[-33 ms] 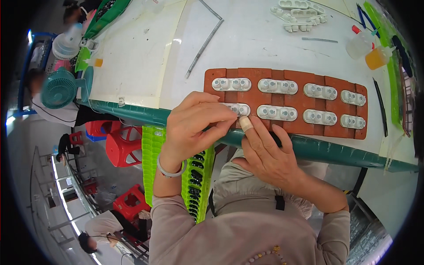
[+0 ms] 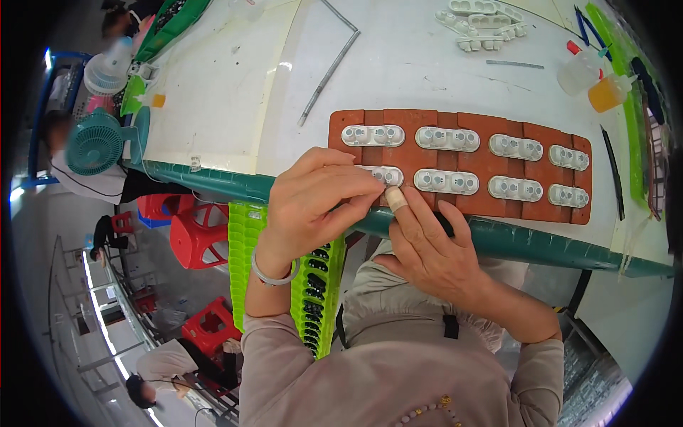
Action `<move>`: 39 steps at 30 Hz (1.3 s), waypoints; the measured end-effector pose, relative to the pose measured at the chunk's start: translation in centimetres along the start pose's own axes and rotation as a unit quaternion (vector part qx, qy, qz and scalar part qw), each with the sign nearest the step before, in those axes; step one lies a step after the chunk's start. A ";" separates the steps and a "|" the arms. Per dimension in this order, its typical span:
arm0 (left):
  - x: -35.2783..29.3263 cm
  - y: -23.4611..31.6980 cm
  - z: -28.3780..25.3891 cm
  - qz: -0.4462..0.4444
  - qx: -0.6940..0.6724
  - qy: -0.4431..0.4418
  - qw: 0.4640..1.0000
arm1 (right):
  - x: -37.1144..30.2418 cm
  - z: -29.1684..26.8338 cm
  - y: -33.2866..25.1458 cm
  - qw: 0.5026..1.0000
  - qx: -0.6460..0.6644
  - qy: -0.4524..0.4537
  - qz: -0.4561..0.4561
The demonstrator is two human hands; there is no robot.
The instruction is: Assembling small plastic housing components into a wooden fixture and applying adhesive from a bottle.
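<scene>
A brick-red fixture board point(image 2: 480, 164) lies along the table's front edge, bearing two rows of oblong white plastic pieces with small round grey spots. At its front-left corner, my left hand point(image 2: 313, 203) covers part of one white piece point(image 2: 388, 176). Thumb and forefinger are pinched together at that piece; whatever lies between the tips is hidden. My right hand point(image 2: 434, 249) rests at the board's front edge with fingers stretched out. Its bandaged fingertip touches or nearly touches the same piece. Beside it sits another white piece point(image 2: 446, 182), uncovered.
Loose white plastic pieces point(image 2: 484, 25) lie at the back. Squeeze bottles point(image 2: 608, 92) and a black pen-like tool point(image 2: 613, 174) are on the right. A bent grey rod point(image 2: 331, 64) lies left of the board. Below my left arm is a green tray point(image 2: 245, 263) with black parts. People sit at left.
</scene>
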State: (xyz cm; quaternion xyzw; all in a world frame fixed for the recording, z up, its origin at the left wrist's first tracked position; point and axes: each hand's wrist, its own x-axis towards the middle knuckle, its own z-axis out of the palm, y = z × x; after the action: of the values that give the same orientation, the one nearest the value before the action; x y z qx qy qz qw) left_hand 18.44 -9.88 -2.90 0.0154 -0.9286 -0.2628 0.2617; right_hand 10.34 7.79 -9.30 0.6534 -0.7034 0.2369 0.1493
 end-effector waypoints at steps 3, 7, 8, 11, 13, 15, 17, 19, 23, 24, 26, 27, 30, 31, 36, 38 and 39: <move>0.2 0.2 0.0 0.017 0.021 -0.036 0.999 | 0.1 0.2 -0.1 1.000 -0.017 0.009 0.002; 0.1 0.0 0.2 0.048 0.054 -0.041 0.997 | 0.1 0.3 -0.1 1.000 -0.008 0.010 0.002; 0.0 0.0 0.2 0.068 0.078 -0.041 0.994 | 0.2 0.4 -0.1 1.000 -0.011 0.016 -0.003; 0.3 0.5 -0.1 0.154 0.152 -0.069 0.974 | 0.2 0.3 -0.1 1.000 -0.010 0.027 -0.003; 0.9 1.3 -0.3 0.172 0.171 -0.087 0.966 | 0.1 0.5 0.0 0.999 -0.006 0.035 0.002; 1.1 1.6 -0.3 0.190 0.190 -0.107 0.957 | 0.0 0.6 0.1 0.999 -0.013 0.042 -0.004; 1.0 1.6 -0.1 0.192 0.196 -0.102 0.956 | 0.0 0.5 0.1 0.999 -0.007 0.043 -0.003; 0.7 1.4 0.0 0.181 0.186 -0.105 0.960 | 0.1 0.4 0.2 0.999 -0.001 0.044 0.000; 0.0 1.1 0.4 0.151 0.170 -0.074 0.971 | 0.2 0.3 0.2 0.999 -0.006 0.042 -0.003; -0.2 1.1 0.5 0.151 0.169 -0.077 0.971 | 0.2 0.3 0.2 0.999 -0.003 0.044 -0.003; -0.6 1.0 0.7 0.148 0.166 -0.055 0.973 | 0.2 0.1 0.3 0.999 0.000 0.043 -0.003; -0.8 0.9 0.7 0.147 0.167 -0.057 0.973 | 0.2 0.1 0.4 0.999 0.000 0.043 -0.006; -1.4 0.7 0.9 0.137 0.163 -0.040 0.976 | 0.3 0.1 0.3 0.999 0.000 0.042 -0.005; -1.5 0.6 0.8 0.142 0.165 -0.041 0.975 | 0.3 0.0 0.3 0.999 0.001 0.042 -0.006; -1.7 0.6 0.8 0.147 0.163 -0.047 0.975 | 0.1 0.0 0.5 1.000 -0.004 0.027 -0.013; -1.8 0.5 0.9 0.153 0.151 -0.032 0.976 | 0.1 -0.1 0.3 1.000 -0.003 0.026 -0.012; -1.7 0.5 0.9 0.152 0.151 -0.029 0.976 | 0.1 -0.2 0.3 1.000 -0.003 0.025 -0.009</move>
State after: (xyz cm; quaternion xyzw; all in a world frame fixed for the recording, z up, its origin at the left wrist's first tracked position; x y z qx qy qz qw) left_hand 19.48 -8.73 -4.15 -0.0945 -0.9561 -0.0773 0.2666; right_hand 10.01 7.83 -9.13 0.6532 -0.6940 0.2498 0.1709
